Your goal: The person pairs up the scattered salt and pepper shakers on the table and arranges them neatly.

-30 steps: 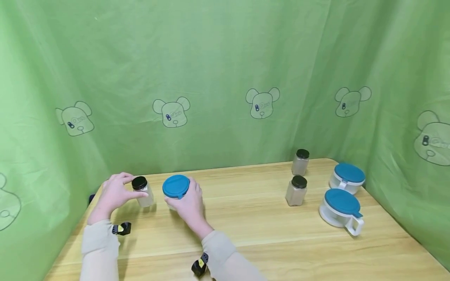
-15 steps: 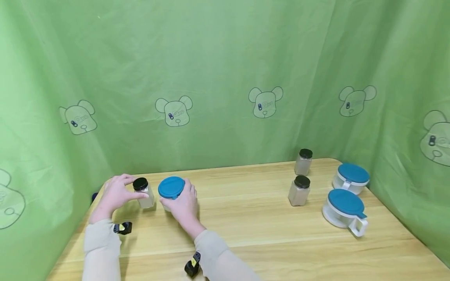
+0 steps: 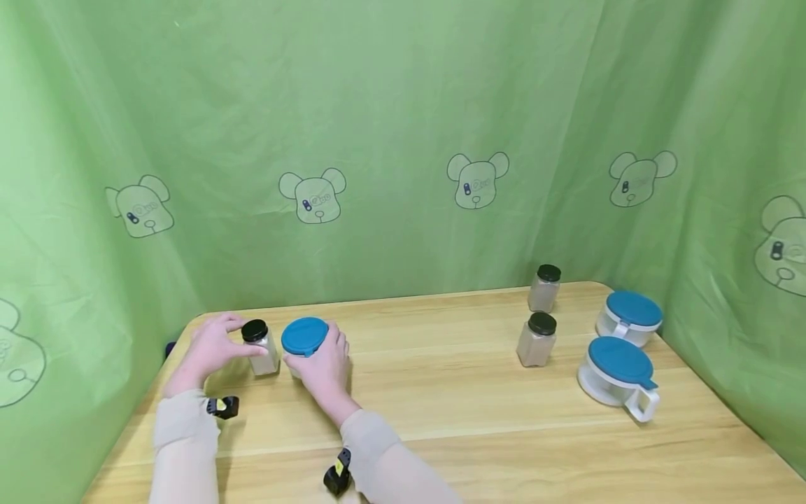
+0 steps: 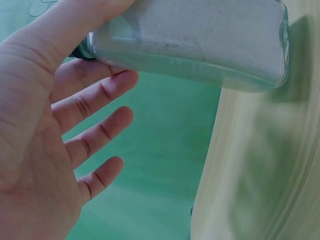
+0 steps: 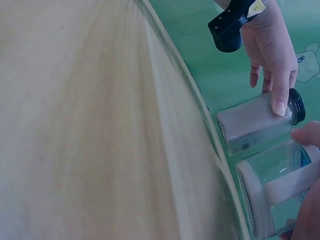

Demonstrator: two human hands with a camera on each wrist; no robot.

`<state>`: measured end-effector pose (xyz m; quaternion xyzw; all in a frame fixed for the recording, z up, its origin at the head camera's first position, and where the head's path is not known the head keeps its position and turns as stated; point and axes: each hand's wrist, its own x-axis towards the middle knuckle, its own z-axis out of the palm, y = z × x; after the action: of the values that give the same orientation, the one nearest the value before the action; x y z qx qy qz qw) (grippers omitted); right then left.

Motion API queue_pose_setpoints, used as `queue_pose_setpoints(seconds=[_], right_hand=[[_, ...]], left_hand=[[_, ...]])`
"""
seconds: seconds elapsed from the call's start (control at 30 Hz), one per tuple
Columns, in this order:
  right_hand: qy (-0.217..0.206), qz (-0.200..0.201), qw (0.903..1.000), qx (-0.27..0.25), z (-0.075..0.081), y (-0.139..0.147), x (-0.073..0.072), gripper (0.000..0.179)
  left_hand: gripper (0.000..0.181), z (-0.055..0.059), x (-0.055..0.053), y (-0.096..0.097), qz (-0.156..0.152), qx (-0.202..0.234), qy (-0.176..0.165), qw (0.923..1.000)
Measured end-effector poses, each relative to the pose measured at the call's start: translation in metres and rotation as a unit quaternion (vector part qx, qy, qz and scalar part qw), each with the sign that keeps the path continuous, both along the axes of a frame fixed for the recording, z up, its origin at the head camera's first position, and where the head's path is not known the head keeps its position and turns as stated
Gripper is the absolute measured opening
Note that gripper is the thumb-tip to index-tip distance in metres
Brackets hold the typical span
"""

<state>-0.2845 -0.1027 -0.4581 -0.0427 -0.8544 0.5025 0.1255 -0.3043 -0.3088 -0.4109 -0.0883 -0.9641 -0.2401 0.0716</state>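
At the table's far left, my left hand (image 3: pixel 213 348) pinches a square clear jar (image 3: pixel 265 362) with a black lid between thumb and fingers. Pale powder fills most of this jar (image 4: pixel 190 40), and its base is close to the tabletop in the left wrist view. Just right of it, my right hand (image 3: pixel 327 365) grips a round glass container with a blue lid (image 3: pixel 305 335). The right wrist view shows that container's white handle (image 5: pixel 292 184) and white base, with the black-lidded jar (image 5: pixel 257 120) close beside it. Both stay upright.
Two more black-lidded jars, one nearer (image 3: pixel 536 344) and one behind (image 3: pixel 543 292), stand right of centre. Beside them are two blue-lidded containers with white handles, front (image 3: pixel 607 381) and back (image 3: pixel 628 318). A green curtain (image 3: pixel 390 175) hangs along the wooden table's (image 3: pixel 453 392) back edge.
My right hand has brought the blue-lidded container leftward, narrowing the gap to the black-lidded jar. The left hand keeps its pinch on that jar almost in place. The head view shifts slightly.
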Motion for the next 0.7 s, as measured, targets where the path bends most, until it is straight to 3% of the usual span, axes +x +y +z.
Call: queue_pose_setpoints(seconds=[0.7], right_hand=[[0.003,-0.011,0.9998,0.016,-0.0071,-0.0078,-0.0021,0.094]], left_hand=[[0.089,-0.0103,-0.0047,0.0006,-0.002,0.009,-0.017,0.9998]])
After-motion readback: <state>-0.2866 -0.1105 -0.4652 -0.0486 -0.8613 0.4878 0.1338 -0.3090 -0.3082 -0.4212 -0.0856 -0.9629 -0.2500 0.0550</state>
